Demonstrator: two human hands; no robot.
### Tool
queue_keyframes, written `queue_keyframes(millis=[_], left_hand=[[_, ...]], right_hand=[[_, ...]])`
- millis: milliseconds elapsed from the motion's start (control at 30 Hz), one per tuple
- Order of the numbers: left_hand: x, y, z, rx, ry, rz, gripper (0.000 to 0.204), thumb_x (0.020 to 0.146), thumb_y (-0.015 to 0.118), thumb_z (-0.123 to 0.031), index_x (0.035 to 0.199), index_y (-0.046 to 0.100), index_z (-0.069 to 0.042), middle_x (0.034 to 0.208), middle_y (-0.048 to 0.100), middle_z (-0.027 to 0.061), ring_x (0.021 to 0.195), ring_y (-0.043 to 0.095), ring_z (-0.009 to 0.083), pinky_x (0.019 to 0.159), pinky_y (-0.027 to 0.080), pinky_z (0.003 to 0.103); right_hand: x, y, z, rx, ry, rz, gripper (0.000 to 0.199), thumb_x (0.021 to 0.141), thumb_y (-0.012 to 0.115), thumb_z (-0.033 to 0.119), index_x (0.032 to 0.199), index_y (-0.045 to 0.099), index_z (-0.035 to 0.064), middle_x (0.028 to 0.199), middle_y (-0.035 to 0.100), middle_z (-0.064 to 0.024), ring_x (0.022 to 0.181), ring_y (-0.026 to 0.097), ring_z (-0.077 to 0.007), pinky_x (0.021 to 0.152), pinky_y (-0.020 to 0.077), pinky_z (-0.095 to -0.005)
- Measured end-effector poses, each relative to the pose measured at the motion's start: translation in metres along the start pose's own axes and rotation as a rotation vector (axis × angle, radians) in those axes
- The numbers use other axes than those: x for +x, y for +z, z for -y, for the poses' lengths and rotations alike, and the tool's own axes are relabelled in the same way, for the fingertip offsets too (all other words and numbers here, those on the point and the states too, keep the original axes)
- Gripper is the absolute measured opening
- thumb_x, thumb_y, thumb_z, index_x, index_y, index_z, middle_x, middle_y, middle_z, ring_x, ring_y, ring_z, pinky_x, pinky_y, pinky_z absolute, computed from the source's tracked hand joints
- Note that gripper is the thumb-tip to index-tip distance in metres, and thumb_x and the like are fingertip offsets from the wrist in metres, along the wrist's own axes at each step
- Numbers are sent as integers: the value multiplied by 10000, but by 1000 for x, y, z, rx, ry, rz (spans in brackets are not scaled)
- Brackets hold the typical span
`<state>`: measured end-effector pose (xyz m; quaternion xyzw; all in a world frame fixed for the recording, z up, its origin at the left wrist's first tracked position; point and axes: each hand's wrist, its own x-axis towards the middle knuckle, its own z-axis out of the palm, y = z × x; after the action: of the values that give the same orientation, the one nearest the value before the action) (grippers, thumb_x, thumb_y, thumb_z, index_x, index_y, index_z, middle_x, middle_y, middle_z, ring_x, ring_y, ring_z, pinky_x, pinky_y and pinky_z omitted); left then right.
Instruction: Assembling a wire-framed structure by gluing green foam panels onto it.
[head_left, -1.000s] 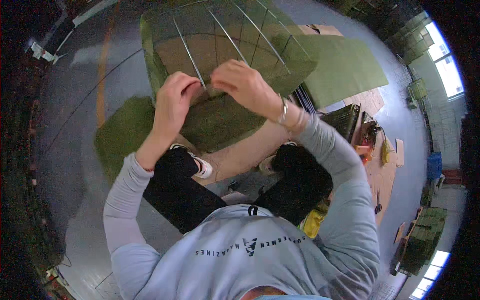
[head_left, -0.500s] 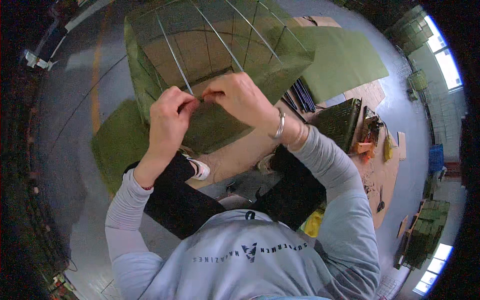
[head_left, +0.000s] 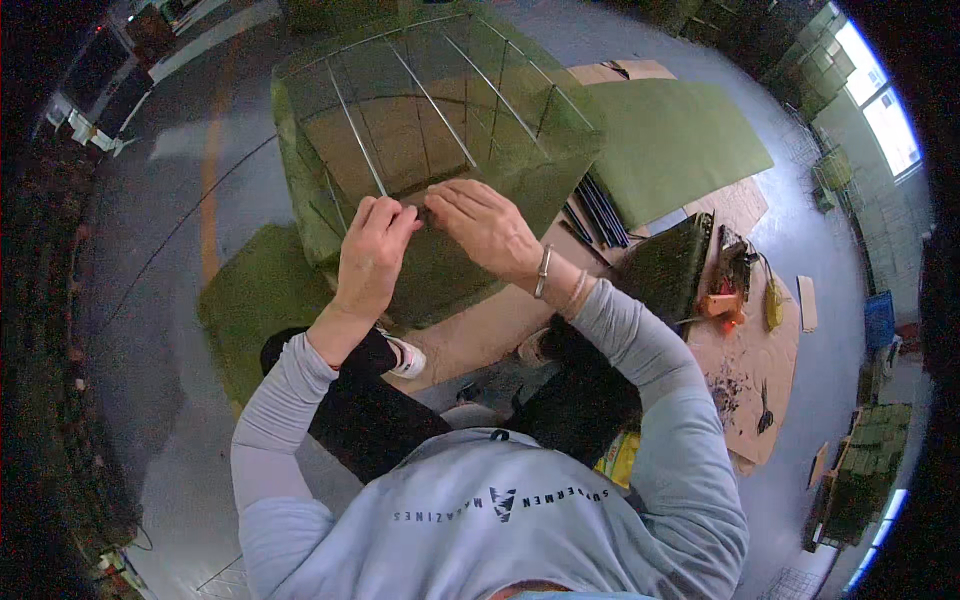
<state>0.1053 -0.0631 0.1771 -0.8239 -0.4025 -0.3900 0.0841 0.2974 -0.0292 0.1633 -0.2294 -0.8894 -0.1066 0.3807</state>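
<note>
In front of me stands a metal wire frame [head_left: 432,98] wrapped in green mesh netting [head_left: 450,275]. My left hand [head_left: 372,255] is closed in a pinch at the near edge of the frame, by the end of a wire rod. Close beside it, my right hand [head_left: 490,230] has its fingers pressed together at the same edge. A small gap parts the fingertips of the two hands. Whatever lies between the fingers is too small or hidden to make out.
A flat green sheet [head_left: 690,140] lies at the far right, near several black strips [head_left: 600,212]. Right of me are a dark crate-like box [head_left: 670,270], an orange tool [head_left: 722,303] and scissors [head_left: 766,408] on cardboard [head_left: 740,440]. More green netting [head_left: 255,300] spreads at left.
Both hands have moved slightly right in the picture and stay close together at the frame's edge. My right hand's fingers have straightened somewhat. The view has shifted a little.
</note>
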Motion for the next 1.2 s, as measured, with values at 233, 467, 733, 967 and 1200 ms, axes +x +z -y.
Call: queue_keyframes(millis=[233,467,733,967,1200], left_hand=[[12,3,9,-123,-90,106,126,719,645,25,821,571,23,792,495,123,769,524,307,650,435,388],[18,0,1,-63,-116,70,111,719,642,12,827,615,9,843,519,115,840,535,303,719,460,395],[33,45,-28,41,79,-22,215,732,655,-26,947,639,-15,899,539,87,865,541,263,735,476,355],[42,56,-27,-25,8,16,94,759,652,-58,793,574,-17,793,474,81,798,504,241,681,463,347],[47,52,-10,-73,41,97,86,773,644,-59,778,572,-13,793,482,101,793,514,271,673,457,375]], right_hand=[[33,-2,-1,103,308,366,202,848,559,206,816,610,13,832,649,-152,789,633,-297,701,495,-389],[51,8,-24,323,497,426,275,908,530,237,846,656,2,858,652,-191,797,644,-298,677,508,-363],[-35,-47,-40,86,338,-192,208,832,609,62,1034,646,29,997,652,-120,932,624,-301,797,512,-382],[-28,-37,-59,249,376,3,152,748,646,8,897,673,16,887,638,-96,859,598,-270,734,497,-360],[1,-54,-82,313,559,377,137,778,643,124,856,699,26,815,675,-127,747,646,-269,691,498,-348]])
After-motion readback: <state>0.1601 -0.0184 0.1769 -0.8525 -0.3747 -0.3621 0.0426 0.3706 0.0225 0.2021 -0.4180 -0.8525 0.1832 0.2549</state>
